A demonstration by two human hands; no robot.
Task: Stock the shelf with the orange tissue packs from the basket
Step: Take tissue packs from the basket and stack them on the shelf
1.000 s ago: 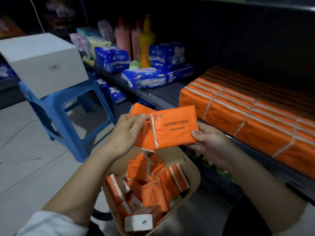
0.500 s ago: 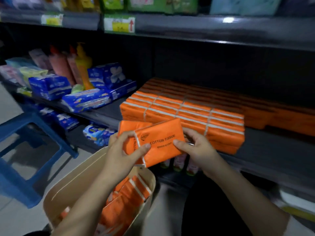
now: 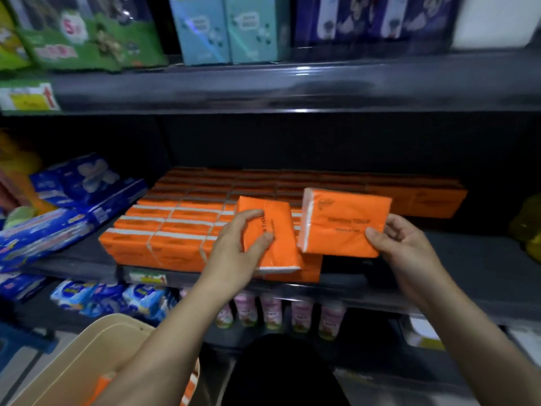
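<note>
Two orange tissue packs are held over the shelf (image 3: pixel 474 259), which already carries rows of stocked packs (image 3: pixel 175 227); the basket (image 3: pixel 96 353) at lower left shows more orange inside, so you appear partway through. Your left grip (image 3: pixel 234 247) pinches the left pack (image 3: pixel 278 238), thumb across its face, above the front row. Your right grip (image 3: pixel 407 250) pinches the right pack (image 3: pixel 345 224) by its lower right corner, just beside the first

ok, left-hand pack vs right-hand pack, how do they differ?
Pose: the left-hand pack runs lengthwise away from the camera, white end nearest; the right-hand pack lies crosswise, white end at its left. Grip: the left hand wraps its pack's left edge; the right hand pinches a lower corner. Both are orange tissue packs.
</note>
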